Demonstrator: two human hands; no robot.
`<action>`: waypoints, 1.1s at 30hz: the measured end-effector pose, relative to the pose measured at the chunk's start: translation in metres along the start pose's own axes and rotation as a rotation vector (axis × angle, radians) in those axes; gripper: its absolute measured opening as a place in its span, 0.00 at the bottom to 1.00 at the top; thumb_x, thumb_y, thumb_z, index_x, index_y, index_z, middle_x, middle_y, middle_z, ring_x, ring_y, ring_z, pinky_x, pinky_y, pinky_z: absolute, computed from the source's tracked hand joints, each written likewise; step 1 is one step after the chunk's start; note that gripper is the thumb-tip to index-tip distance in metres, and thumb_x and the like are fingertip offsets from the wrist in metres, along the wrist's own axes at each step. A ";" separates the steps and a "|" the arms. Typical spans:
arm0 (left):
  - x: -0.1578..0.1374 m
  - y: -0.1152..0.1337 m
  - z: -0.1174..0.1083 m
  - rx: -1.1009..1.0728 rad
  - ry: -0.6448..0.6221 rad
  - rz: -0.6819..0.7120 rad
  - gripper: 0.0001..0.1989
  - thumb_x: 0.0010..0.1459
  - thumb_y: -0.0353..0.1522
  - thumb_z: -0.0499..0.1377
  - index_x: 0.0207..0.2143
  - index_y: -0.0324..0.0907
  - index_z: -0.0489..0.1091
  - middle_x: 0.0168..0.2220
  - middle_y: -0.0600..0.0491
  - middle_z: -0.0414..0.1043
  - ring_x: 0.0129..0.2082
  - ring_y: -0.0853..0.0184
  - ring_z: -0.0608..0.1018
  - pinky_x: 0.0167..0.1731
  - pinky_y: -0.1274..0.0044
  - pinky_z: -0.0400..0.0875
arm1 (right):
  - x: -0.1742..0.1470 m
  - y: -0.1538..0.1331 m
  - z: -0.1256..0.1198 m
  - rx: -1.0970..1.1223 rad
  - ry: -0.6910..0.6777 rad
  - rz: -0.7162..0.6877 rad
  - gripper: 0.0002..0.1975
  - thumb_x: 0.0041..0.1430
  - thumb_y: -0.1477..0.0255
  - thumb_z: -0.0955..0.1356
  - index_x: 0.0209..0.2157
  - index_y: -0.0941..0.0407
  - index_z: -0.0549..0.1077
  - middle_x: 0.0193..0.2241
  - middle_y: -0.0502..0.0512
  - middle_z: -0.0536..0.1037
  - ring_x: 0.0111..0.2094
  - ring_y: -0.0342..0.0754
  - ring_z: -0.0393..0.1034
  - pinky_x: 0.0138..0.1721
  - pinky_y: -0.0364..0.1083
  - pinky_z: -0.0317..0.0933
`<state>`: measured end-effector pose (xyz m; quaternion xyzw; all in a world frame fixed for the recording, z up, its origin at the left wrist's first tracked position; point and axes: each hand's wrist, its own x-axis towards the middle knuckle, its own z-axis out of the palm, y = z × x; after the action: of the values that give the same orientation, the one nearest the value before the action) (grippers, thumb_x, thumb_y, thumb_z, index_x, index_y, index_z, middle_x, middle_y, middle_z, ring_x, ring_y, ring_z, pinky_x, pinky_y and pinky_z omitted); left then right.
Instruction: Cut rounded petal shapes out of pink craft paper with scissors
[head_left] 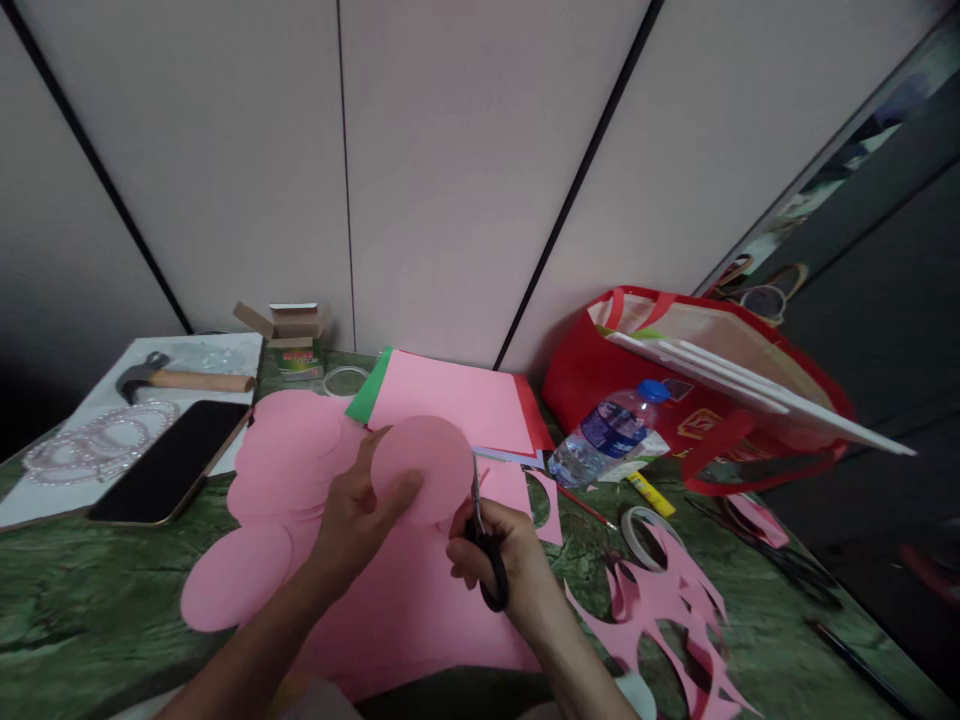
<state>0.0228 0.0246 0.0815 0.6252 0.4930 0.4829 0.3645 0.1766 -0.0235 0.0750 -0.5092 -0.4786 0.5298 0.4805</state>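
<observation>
A round pink paper disc (429,455) is pinched in my left hand (360,510), the thumb lying across its front. My right hand (502,555) grips black-handled scissors (491,575), fingers through the loops. The blades point up along the right edge of the disc; whether they touch it I cannot tell. Below both hands lies a large pink sheet (420,625). More pink paper discs (289,440) are piled to the left, with a separate disc (236,578) nearer me. A piece of pink paper with a round hole (551,505) lies behind my right hand.
At left are a hammer (199,380), a black phone (176,465) and beads (97,440). Coloured sheets (454,400) lie behind the hands. At right are a tilted water bottle (607,435), a red bag (577,370), a tape roll (634,535) and pink scraps (637,630).
</observation>
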 end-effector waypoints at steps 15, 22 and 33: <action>0.003 -0.005 -0.001 0.046 0.000 0.080 0.19 0.53 0.40 0.55 0.46 0.42 0.66 0.40 0.50 0.72 0.35 0.61 0.75 0.31 0.74 0.69 | -0.002 0.000 -0.001 0.023 -0.020 0.032 0.10 0.41 0.69 0.70 0.20 0.58 0.65 0.11 0.42 0.63 0.12 0.37 0.58 0.14 0.38 0.54; 0.006 -0.003 -0.001 0.086 0.005 0.081 0.22 0.53 0.43 0.54 0.47 0.41 0.64 0.46 0.48 0.67 0.42 0.59 0.72 0.40 0.71 0.66 | -0.003 0.001 0.000 0.025 -0.013 0.059 0.09 0.42 0.70 0.70 0.20 0.58 0.65 0.10 0.41 0.62 0.12 0.37 0.58 0.15 0.38 0.55; 0.006 -0.002 -0.001 0.089 -0.032 0.113 0.19 0.52 0.41 0.55 0.45 0.43 0.65 0.45 0.51 0.68 0.43 0.61 0.72 0.41 0.72 0.66 | 0.001 0.006 -0.002 0.073 0.010 -0.017 0.06 0.42 0.75 0.69 0.24 0.58 0.67 0.14 0.43 0.67 0.15 0.37 0.60 0.17 0.37 0.53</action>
<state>0.0214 0.0307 0.0812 0.6753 0.4722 0.4701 0.3164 0.1780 -0.0227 0.0690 -0.4899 -0.4607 0.5405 0.5056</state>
